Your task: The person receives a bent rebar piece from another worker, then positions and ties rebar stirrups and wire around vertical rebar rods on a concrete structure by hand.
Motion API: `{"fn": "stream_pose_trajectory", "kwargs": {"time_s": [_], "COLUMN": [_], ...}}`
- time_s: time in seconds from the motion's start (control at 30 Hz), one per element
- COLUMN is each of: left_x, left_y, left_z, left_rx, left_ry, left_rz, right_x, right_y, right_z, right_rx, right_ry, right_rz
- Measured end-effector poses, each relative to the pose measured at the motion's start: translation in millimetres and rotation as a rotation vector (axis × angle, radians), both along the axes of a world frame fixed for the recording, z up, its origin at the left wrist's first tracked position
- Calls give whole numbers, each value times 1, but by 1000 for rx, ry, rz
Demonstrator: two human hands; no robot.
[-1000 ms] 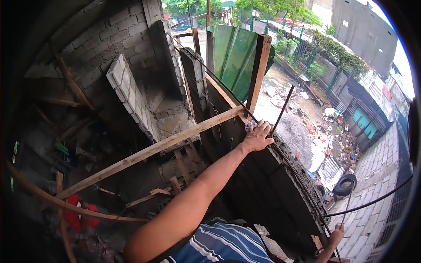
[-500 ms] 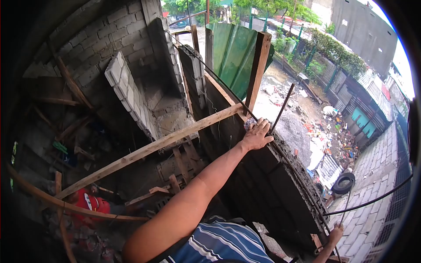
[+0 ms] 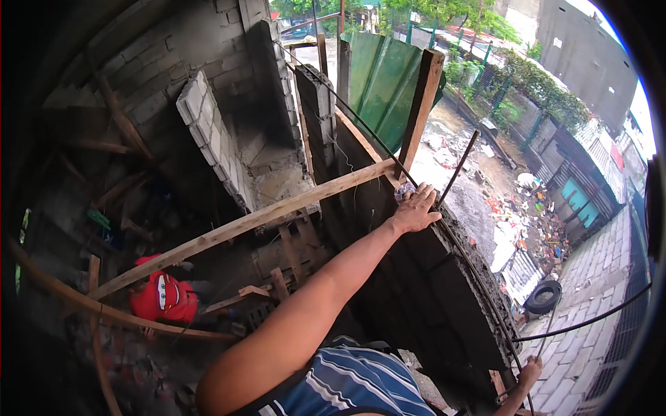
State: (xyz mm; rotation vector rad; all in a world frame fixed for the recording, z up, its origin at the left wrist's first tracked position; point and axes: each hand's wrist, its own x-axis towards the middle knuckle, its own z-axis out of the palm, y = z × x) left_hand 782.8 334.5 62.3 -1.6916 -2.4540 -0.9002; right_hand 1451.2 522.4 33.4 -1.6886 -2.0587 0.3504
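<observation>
My left hand (image 3: pixel 415 209) lies on the top edge of the dark block wall (image 3: pixel 444 291), fingers stretched across it and thumb apart. It is beside the long steel bar (image 3: pixel 461 253) running along the wall top. A small crumpled pale thing (image 3: pixel 402 192) shows at its fingertips; I cannot tell whether the hand touches it. At the lower right, my right hand (image 3: pixel 531 372) is closed round a thin rod (image 3: pixel 550 320) that rises from the fist. Close to it, a dark curved bar (image 3: pixel 586 322) sticks out from the wall.
A wooden beam (image 3: pixel 243 227) meets the wall near a green metal sheet (image 3: pixel 380 87) and upright post (image 3: pixel 420 111). Below left, a person in a red shirt (image 3: pixel 163 295) is among timbers. A short upright steel bar (image 3: pixel 458 170) stands by my left hand. Outside lie rubble and a tyre (image 3: pixel 542 297).
The view has shifted slightly, so most of the scene sits further right. The person in red below shows more of the shirt. Both my hands keep their places.
</observation>
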Motion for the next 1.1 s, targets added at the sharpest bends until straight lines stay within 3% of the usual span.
{"fn": "stream_pose_trajectory", "kwargs": {"time_s": [0.07,0.17,0.2,0.23,0.3,0.37,0.43,0.47,0.53,0.57,0.63,0.67,0.73,0.77,0.83,0.9,1.0,1.1], "left_x": [0,11,12,15,21,33,45,51,62,66,62,55,50,46,46,43,15,-25], "left_y": [-1,-24,-34,-48,-87,-127,-175,-198,-244,-266,-307,-326,-361,-375,-398,-417,-447,-474], "left_z": [-2,4,-4,-5,0,-13,-39,-55,-86,-101,-149,-157,-175,-181,-187,-201,-230,-222], "left_rx": [64,219,414,409,607,679,578,479,311,243,281,250,254,292,285,306,294,264], "left_ry": [-47,-49,58,56,-25,-155,-392,-363,-342,-348,-25,15,54,64,30,33,-166,-324], "left_rz": [11,134,178,179,206,273,264,289,372,429,546,615,743,803,915,1043,1356,1571], "right_x": [10,21,23,13,-12,-9,12,23,39,42,46,46,39,45,41,43,41,40], "right_y": [10,24,24,16,-5,-3,15,25,40,45,49,49,40,44,43,40,40,39], "right_z": [-13,-37,-36,-22,16,15,-12,-29,-55,-61,-66,-61,-33,-37,-46,-45,-43,-32], "right_rx": [-31,155,50,-54,-166,-275,-148,-149,139,139,78,76,-248,-257,30,27,-51,-160], "right_ry": [10,100,142,185,137,90,55,54,150,147,142,131,65,36,100,104,159,156], "right_rz": [-4,38,1,-38,-80,-125,-48,-52,93,93,-10,-10,-66,-59,35,33,3,11]}}
